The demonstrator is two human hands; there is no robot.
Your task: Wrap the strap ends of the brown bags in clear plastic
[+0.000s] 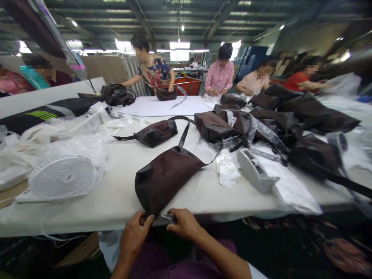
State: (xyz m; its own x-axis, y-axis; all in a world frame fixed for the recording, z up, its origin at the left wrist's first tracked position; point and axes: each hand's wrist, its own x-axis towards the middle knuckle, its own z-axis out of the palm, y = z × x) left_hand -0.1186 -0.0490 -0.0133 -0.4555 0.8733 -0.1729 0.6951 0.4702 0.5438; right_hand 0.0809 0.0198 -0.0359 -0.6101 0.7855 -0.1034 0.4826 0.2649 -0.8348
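A dark brown bag (170, 174) with a black end lies at the table's near edge, its perforated strap running back and to the right. My left hand (135, 232) pinches the bag's near corner between thumb and fingers. Just to the right, my right hand (184, 224) is closed on a thin greyish strip (167, 217) that reaches toward the same corner. A smaller brown bag (158, 133) with a strap lies behind.
A white fan (65, 176) under plastic lies left. A grey tape dispenser (255, 172) stands right, before piled brown bags (314, 108). Several people work across the white table (116, 201), one in a pink shirt (220, 75).
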